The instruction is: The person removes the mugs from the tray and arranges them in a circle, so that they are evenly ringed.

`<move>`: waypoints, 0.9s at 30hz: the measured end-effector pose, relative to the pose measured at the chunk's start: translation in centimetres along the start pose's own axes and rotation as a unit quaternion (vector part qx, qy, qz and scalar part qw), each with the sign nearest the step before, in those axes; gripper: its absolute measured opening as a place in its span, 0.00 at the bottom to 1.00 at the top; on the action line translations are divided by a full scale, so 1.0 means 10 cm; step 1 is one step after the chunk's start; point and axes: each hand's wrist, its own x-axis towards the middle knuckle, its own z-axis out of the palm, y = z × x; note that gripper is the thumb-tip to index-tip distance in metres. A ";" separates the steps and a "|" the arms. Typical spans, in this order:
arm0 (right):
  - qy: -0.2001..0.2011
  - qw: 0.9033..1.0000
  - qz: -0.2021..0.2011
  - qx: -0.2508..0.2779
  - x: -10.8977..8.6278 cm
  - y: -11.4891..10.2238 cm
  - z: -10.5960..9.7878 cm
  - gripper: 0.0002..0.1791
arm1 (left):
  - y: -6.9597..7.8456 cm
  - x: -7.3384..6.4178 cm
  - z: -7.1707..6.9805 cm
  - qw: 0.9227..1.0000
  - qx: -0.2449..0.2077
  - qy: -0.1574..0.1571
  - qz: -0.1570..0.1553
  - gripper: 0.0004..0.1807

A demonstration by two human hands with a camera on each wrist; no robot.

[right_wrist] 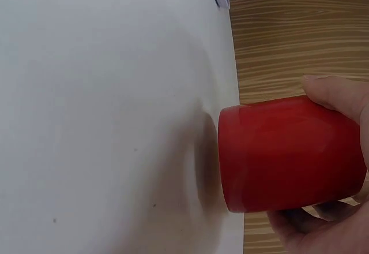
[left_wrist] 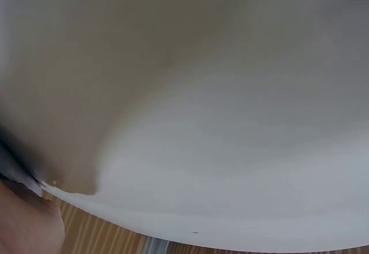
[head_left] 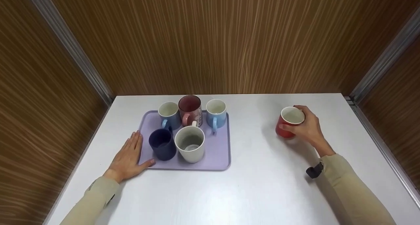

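Observation:
My right hand (head_left: 308, 126) grips a red mug (head_left: 284, 130) with a white inside, thumb on one side and fingers round the other. No handle shows on it. In the right wrist view the base of the red mug (right_wrist: 277, 156) seems just off the tabletop, with a shadow beside it. My left hand (head_left: 128, 159) lies flat, fingers straight, along the left edge of a lilac tray (head_left: 215, 156); its thumb reaches over the near left corner. On the tray stand a navy mug (head_left: 165, 151), a large white mug (head_left: 193, 156) and several others.
Along the tray's back are a grey-blue mug (head_left: 172, 120), a pink mug (head_left: 197, 115) with a dark red inside and a light blue mug (head_left: 219, 119). The white table (head_left: 256, 185) is bounded by wood-grain panels (head_left: 229, 41) behind and at both sides.

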 end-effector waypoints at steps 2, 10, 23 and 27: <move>0.000 1.000 0.004 -0.002 0.02 0.01 -0.01 0.53 | -0.01 0.01 -0.01 1.000 -0.001 -0.005 -0.003 0.64; -0.005 1.000 0.025 -0.008 0.02 0.09 -0.08 0.54 | -0.01 0.00 0.00 1.000 -0.003 -0.025 -0.016 0.64; 0.002 0.999 0.033 -0.015 0.04 0.22 -0.18 0.55 | 0.03 0.02 -0.02 1.000 -0.006 0.001 -0.007 0.63; 0.001 0.999 0.028 -0.019 0.04 0.25 -0.18 0.55 | 0.03 0.01 -0.02 1.000 -0.004 -0.004 -0.009 0.62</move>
